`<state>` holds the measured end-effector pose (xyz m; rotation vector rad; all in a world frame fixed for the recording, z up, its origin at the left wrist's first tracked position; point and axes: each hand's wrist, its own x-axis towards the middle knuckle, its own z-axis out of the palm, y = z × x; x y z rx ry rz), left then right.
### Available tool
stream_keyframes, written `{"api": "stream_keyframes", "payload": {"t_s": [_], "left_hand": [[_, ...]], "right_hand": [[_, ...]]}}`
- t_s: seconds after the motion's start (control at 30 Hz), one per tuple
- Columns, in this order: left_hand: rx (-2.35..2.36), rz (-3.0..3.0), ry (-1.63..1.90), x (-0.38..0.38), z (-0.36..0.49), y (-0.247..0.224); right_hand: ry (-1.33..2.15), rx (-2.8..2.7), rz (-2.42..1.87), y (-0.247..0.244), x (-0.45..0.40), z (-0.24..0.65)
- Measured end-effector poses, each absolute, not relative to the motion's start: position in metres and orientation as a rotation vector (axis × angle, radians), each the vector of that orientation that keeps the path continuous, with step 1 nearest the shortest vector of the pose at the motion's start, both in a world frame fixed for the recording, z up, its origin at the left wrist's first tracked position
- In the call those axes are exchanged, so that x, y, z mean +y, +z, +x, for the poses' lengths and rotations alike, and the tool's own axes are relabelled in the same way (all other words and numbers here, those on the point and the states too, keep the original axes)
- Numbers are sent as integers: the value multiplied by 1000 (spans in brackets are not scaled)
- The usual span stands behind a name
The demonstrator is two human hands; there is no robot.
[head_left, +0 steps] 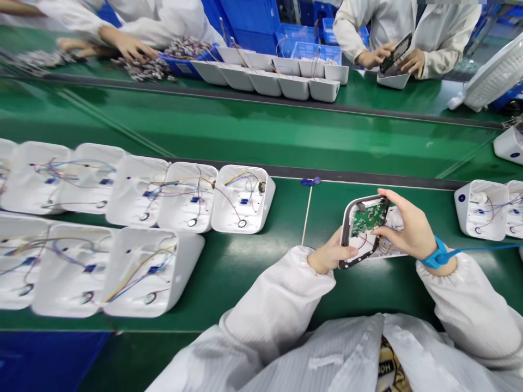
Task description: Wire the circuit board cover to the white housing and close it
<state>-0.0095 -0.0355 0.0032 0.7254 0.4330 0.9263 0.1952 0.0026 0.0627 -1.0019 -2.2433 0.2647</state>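
A black-rimmed panel (346, 228) carrying a green circuit board (366, 219) is held tilted up over the green worktop. My left hand (330, 253) grips its lower left side, thumb lying on the rim. On the other side, my right hand (408, 226) has its thumb at the board's lower right and its index finger on the panel's top edge. Behind the panel, a white housing (395, 218) with thin wires is partly hidden by my right hand and the panel. A blue wrist strap (437, 255) with a cord circles my right wrist.
White housings (244, 209) with wires stand in two rows at left; more housings (486, 209) stand at right. Small dark blue discs (310, 181) lie near the back edge. Across the line, co-workers' hands (131, 46) handle small parts and another panel (396, 53).
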Motion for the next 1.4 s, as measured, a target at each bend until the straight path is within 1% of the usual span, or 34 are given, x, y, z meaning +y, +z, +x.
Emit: {"api": "stream_keyframes", "payload": {"t_s": [0.1, 0.2, 0.3, 0.37, 0.43, 0.5, 0.6, 0.67, 0.77, 0.83, 0.93, 1.03, 1.13, 1.23, 1.27, 1.33, 1.4], "left_hand": [[427, 735, 920, -36, -10, 4], [403, 737, 919, -34, -10, 4], [395, 821, 952, -26, -12, 4], [498, 910, 1041, -17, -13, 5], [703, 948, 1195, -7, -15, 7], [911, 923, 1340, 0, -17, 8], [1043, 980, 1399, 4, -18, 6], [1030, 1179, 1336, 1, -18, 4], [956, 1595, 1102, -7, -17, 2], [935, 1765, 954, -12, -13, 2], [938, 1816, 934, -18, -7, 2], [906, 1815, 1083, -18, -4, -1], [809, 1805, 1253, -18, -4, -7], [667, 1749, 1346, -20, -3, -14], [625, 1705, 1354, -21, -3, -16], [562, 1594, 1349, -23, -3, -18], [529, 1505, 1337, -24, -4, -19]], "right_hand": [[257, -2222, -1034, 63, 0, 195], [354, -2150, -1054, 64, -2, 195], [504, -2020, -1194, 64, -8, 193], [516, -1924, -1298, 64, -14, 191], [435, -1865, -1289, 64, -21, 191], [354, -1901, -1140, 64, -24, 192], [173, -2083, -910, 65, -21, 193], [-40, -2236, -876, 64, -18, 191], [-298, -2460, -835, 64, -18, 181], [-388, -2582, -720, 68, -19, 173], [-422, -2666, -613, 77, -13, 172], [-270, -2494, -876, 86, 6, 191], [6, -2284, -1246, 82, 28, 210], [204, -2492, -1528, 68, 35, 205], [194, -2582, -1601, 64, 33, 199], [56, -2673, -1703, 59, 25, 184], [-87, -2689, -1712, 58, 16, 173]]}}
